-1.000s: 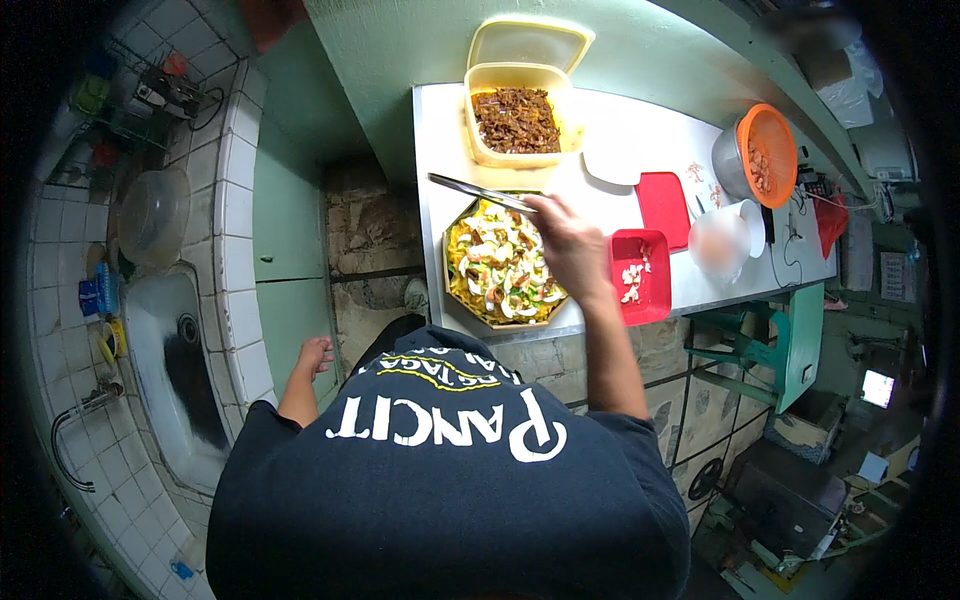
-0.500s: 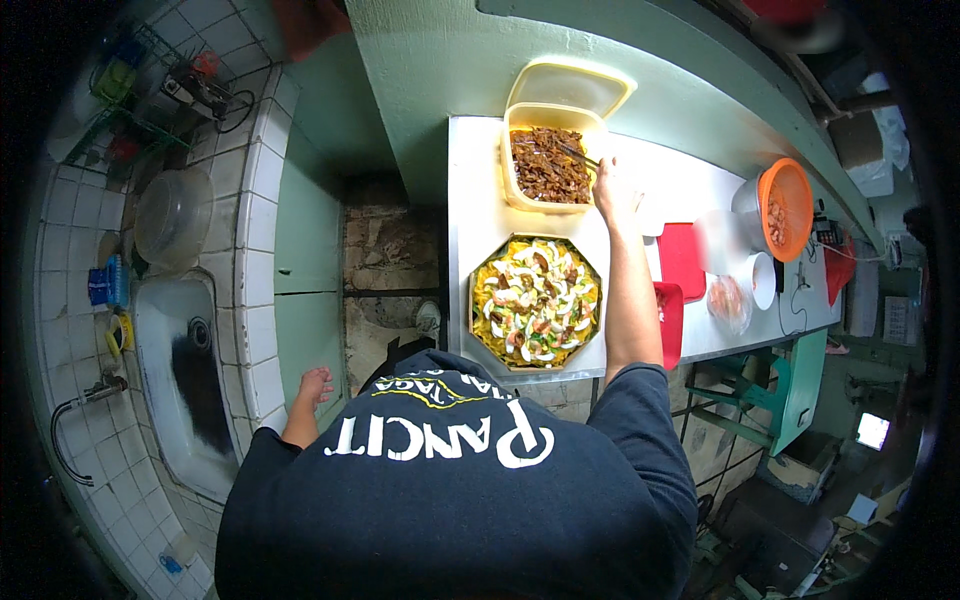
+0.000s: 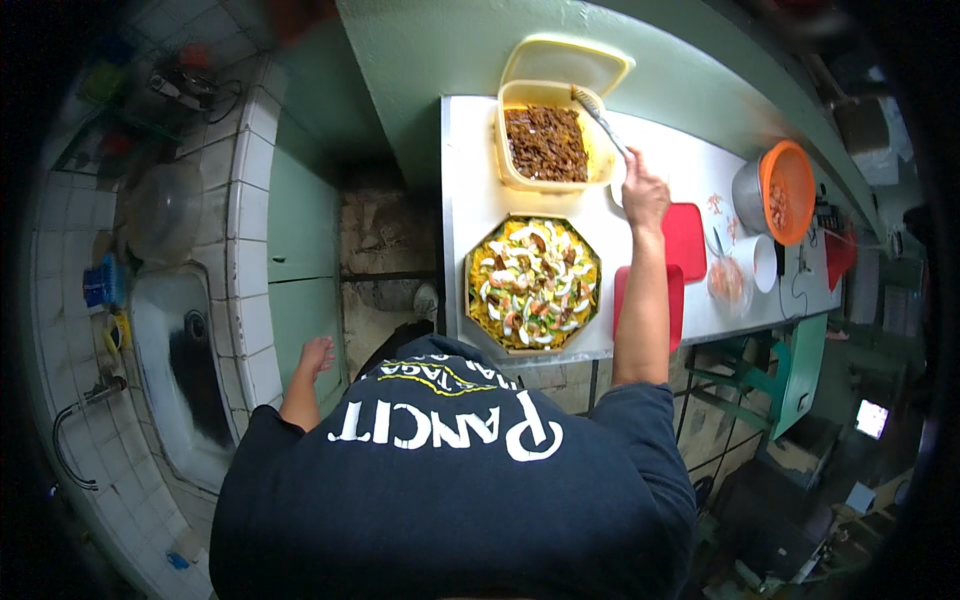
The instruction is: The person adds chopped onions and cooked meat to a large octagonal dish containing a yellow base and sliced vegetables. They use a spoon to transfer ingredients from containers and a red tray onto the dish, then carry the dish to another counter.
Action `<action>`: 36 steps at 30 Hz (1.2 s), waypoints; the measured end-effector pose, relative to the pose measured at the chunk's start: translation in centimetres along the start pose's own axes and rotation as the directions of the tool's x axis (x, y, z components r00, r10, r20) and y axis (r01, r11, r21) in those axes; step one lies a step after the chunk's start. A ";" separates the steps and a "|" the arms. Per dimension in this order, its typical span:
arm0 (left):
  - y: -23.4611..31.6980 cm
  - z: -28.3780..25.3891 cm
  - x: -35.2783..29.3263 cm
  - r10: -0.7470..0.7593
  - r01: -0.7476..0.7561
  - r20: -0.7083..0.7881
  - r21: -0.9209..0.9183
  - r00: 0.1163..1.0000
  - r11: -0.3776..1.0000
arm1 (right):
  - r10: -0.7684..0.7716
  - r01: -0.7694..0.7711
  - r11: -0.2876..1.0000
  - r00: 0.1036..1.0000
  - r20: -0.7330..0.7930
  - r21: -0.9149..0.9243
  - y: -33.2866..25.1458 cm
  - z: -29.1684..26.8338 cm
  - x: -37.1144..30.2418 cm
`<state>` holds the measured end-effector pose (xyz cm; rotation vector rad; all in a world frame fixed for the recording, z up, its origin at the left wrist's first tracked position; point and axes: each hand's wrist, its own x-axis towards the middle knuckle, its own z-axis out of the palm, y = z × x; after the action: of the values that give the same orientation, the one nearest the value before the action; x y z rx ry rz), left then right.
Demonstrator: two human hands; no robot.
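Observation:
My right hand (image 3: 645,192) is closed round the handle of a metal fork (image 3: 608,127). The fork's head is raised over the right rim of a yellow plastic tub (image 3: 503,150), whose lid stands tilted up behind it. Dark brown, chopped-looking food (image 3: 545,145) fills much of the tub. In front of it sits an octagonal tray (image 3: 468,300) of yellow noodles (image 3: 515,290) topped with egg slices, greens and brown bits. At my left side hangs my left hand (image 3: 317,356), empty, its fingers loosely apart beside the green cabinet.
Right of my forearm lie two red plastic pieces (image 3: 686,240), a clear bag (image 3: 730,285) and a white container (image 3: 757,262). Beyond stand a metal pot (image 3: 747,196) and an orange colander (image 3: 797,190) holding pinkish food. A tiled counter with a sink (image 3: 165,345) runs along my left.
My right hand has drawn back to the right, lifting the fork out of the brown food to the tub's right rim. My left hand stays at my side. The view has shifted slightly.

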<state>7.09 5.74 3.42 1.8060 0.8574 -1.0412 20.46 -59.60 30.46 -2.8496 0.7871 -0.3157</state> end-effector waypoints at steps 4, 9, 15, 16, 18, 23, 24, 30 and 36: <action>1.0 1.0 -0.3 0.003 -0.004 0.039 0.035 0.999 0.999 | -0.417 0.383 0.906 0.877 -0.237 -0.179 1.4 0.7 -5.1; 1.0 1.7 -1.8 -0.024 0.022 0.015 0.079 1.000 0.997 | -0.361 0.369 0.929 0.892 -0.270 -0.024 5.3 -3.8 -16.6; 0.5 2.7 -2.5 -0.045 0.039 0.043 0.135 0.998 0.990 | -0.347 0.339 0.938 0.922 -0.170 -0.075 8.8 -3.8 -26.6; 0.7 2.9 -2.5 -0.034 0.027 0.050 0.138 0.998 0.990 | -0.342 0.334 0.939 0.927 -0.153 -0.078 9.1 -3.6 -27.2; 1.1 3.0 -2.3 -0.013 0.005 0.057 0.142 0.998 0.990 | -0.334 0.327 0.942 0.935 -0.120 -0.078 9.1 -3.5 -28.1; 2.3 3.0 -2.1 0.020 -0.027 0.052 0.147 0.998 0.989 | -0.243 0.247 0.969 0.964 -0.103 0.021 9.8 -4.0 -28.9; 2.4 2.9 -2.3 0.020 -0.027 0.047 0.146 0.999 0.989 | -0.214 0.222 0.973 0.971 -0.109 0.064 9.9 -4.2 -28.8; 2.2 2.7 -2.8 -0.008 0.004 0.033 0.127 0.999 0.992 | -0.138 0.170 0.956 0.980 -0.146 0.239 8.4 -6.0 -24.0; 1.4 2.2 -2.4 -0.021 0.016 0.042 0.114 0.999 0.993 | -0.104 0.168 0.946 0.967 -0.232 0.276 7.0 -4.8 -13.8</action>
<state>6.64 2.84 5.47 1.8664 0.8040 -1.1572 4.34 -58.84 31.40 -2.6184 0.5234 -0.7083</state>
